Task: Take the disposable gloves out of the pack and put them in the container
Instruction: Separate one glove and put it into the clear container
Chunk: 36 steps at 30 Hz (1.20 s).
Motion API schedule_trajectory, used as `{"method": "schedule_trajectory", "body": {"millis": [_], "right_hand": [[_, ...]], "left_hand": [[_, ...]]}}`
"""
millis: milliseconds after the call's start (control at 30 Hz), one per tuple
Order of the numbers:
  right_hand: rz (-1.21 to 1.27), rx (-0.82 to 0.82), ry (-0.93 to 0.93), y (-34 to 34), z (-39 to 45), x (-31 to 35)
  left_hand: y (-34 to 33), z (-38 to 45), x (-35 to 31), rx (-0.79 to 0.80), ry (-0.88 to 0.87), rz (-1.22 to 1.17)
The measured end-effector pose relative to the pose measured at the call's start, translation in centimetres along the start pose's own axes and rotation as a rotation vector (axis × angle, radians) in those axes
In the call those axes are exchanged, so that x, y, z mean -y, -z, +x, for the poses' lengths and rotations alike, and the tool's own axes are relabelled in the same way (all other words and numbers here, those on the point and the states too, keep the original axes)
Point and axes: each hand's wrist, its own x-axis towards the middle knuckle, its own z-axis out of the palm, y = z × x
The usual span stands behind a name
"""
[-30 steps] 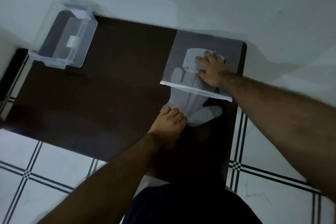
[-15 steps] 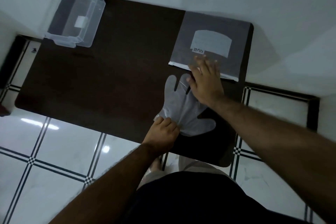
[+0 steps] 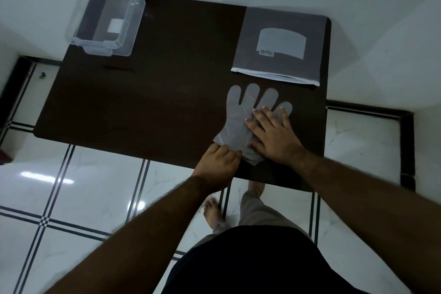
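Note:
Thin translucent disposable gloves (image 3: pixel 238 117) lie flat on the dark table (image 3: pixel 155 102), fingers pointing away from me, fully out of the pack. My left hand (image 3: pixel 220 161) pinches the cuff end at the near table edge. My right hand (image 3: pixel 274 133) rests flat with spread fingers on the gloves' right side. The grey zip pack (image 3: pixel 281 45) lies beyond the gloves at the table's far right, its open white-edged mouth facing me. The clear plastic container (image 3: pixel 107 14) stands open at the far left corner.
White walls close in behind and to the right of the table. Below the near edge is a white tiled floor with dark lines, with my legs and bare feet (image 3: pixel 212 212) beside the table.
The gloves have been drawn fully out of the pack toward me. My right hand left the pack and came down onto the gloves. The pack now lies alone.

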Motion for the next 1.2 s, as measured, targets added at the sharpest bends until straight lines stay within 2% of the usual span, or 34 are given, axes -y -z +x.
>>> {"method": "schedule_trajectory", "body": {"millis": [200, 367, 467, 600, 833, 1200], "right_hand": [[-0.006, 0.004, 0.015, 0.7, -0.6, 0.6], [0.131, -0.091, -0.072, 1.2, -1.2, 3.8], [0.246, -0.175, -0.125, 1.8, -0.5, 6.5], [0.421, -0.198, -0.195, 3.0, 1.7, 10.0], [0.388, -0.166, -0.251, 3.2, 4.5, 12.8], [0.406, -0.202, -0.244, 2.4, 4.2, 12.2]], "left_hand": [[0.8, -2.2, 0.7, 0.024, 0.081, 0.01], [3.0, -2.5, 2.1, 0.15, 0.491, -0.159], [3.8, -2.2, 3.0, 0.097, 0.707, -0.325], [4.5, -1.9, 3.8, 0.016, 0.891, -0.481], [4.8, -1.7, 4.6, 0.002, 0.989, -0.588], [3.1, -1.4, 4.9, 0.007, 1.091, -0.718]]}}
